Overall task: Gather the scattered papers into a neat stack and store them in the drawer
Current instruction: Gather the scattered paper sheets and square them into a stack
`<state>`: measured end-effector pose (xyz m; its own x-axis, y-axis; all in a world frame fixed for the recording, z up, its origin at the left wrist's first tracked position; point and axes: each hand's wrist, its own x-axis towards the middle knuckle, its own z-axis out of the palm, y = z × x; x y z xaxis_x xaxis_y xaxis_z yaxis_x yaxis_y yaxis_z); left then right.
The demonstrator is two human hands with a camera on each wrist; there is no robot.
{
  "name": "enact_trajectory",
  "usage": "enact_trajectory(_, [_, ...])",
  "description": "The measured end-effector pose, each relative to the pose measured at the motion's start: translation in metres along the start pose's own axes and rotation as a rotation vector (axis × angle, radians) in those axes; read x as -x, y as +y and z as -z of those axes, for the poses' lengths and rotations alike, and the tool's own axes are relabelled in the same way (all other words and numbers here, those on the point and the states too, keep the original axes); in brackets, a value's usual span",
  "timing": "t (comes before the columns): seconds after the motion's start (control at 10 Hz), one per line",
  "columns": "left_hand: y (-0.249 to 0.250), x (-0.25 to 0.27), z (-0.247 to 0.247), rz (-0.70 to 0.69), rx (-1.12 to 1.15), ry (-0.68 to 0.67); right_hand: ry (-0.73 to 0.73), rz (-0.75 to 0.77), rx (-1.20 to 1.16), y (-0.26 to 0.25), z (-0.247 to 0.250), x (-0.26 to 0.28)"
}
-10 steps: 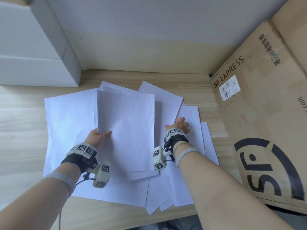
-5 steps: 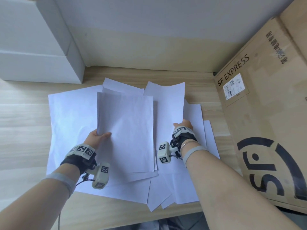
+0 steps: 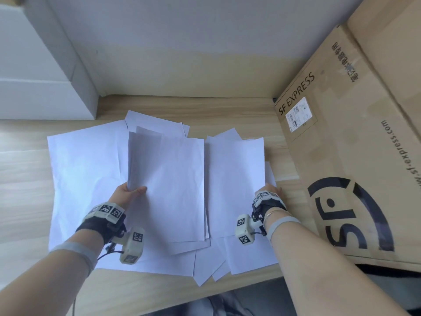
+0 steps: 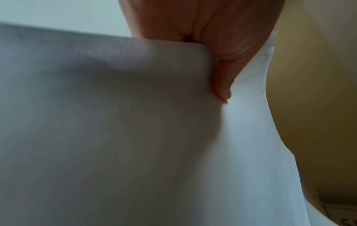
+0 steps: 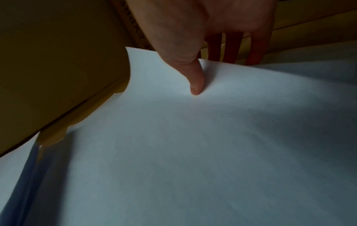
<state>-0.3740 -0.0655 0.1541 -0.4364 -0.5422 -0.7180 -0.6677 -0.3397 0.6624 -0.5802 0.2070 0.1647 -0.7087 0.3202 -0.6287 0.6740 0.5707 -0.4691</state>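
Several white paper sheets [image 3: 82,169] lie overlapping on the wooden table [image 3: 27,201]. My left hand [image 3: 131,193] pinches the left edge of a small raised stack of sheets [image 3: 168,185], thumb on top; the left wrist view shows the thumb [image 4: 222,85] pressed on that stack [image 4: 115,122]. My right hand [image 3: 268,190] pinches the right edge of another lifted sheet [image 3: 234,179]; in the right wrist view its thumb [image 5: 195,82] lies on top of the sheet [image 5: 193,137] and the fingers go under it. No drawer is in view.
A large SF EXPRESS cardboard box [image 3: 355,142] stands close on the right, almost touching my right hand. A white box [image 3: 41,71] sits at the back left. The wall [image 3: 182,46] runs behind. More sheets overhang the table's near edge [image 3: 205,277].
My right hand has taken hold of a sheet, lifted it and drawn it right and toward me. The left hand still holds its stack in about the same place.
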Motion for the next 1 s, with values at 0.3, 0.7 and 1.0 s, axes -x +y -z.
enact_trajectory(0.3, [0.000,0.010,-0.007,0.001,-0.017,-0.019,0.051,0.115,0.029,0.019,0.028,-0.004])
enact_trajectory(0.7, [-0.003,0.015,-0.013,0.020,-0.022,-0.020,-0.063,0.111,0.279,0.036,0.047,-0.017])
enact_trajectory(1.0, [-0.006,0.018,-0.015,0.025,0.007,-0.009,-0.021,0.133,0.476,0.030,0.056,-0.024])
